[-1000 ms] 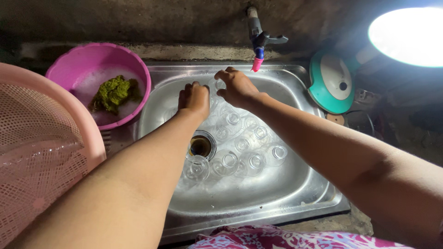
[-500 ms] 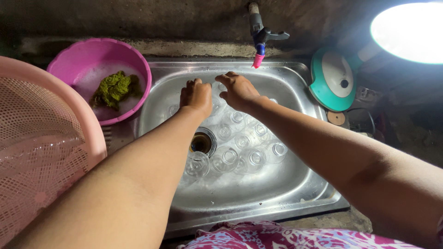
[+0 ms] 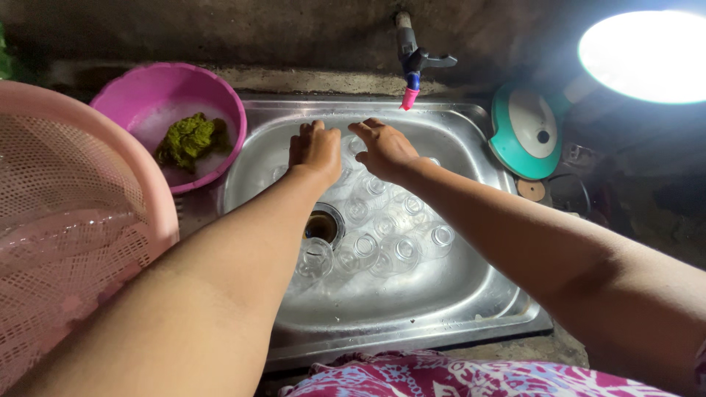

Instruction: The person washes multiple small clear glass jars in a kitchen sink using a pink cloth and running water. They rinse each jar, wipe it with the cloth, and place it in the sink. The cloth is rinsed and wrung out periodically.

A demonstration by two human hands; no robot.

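Nearest us, clear glasses [image 3: 382,242] crowd the steel sink [image 3: 471,309] around the drain [image 3: 322,224]; our left hand [image 3: 315,149] and right hand [image 3: 384,147] rest palm-down on the farther glasses, fingers loose, gripping nothing; beyond, the tap [image 3: 412,62]; left, a pink colander [image 3: 66,213] and magenta basin [image 3: 169,95]; the hands have barely shifted.

Sink [image 3: 441,309]: stainless steel, brushed sheen, wet. Glasses [image 3: 382,235] in the basin: clear glass, glossy. Bowl [image 3: 220,103], far left: magenta plastic, smooth; scrubber [image 3: 190,138] inside: green, coarse, fibrous. Basket [image 3: 81,220], near left: pink plastic mesh, perforated. Wall [image 3: 220,33] behind: rough, matt masonry. Lamp base [image 3: 507,140], right: teal plastic, glossy.
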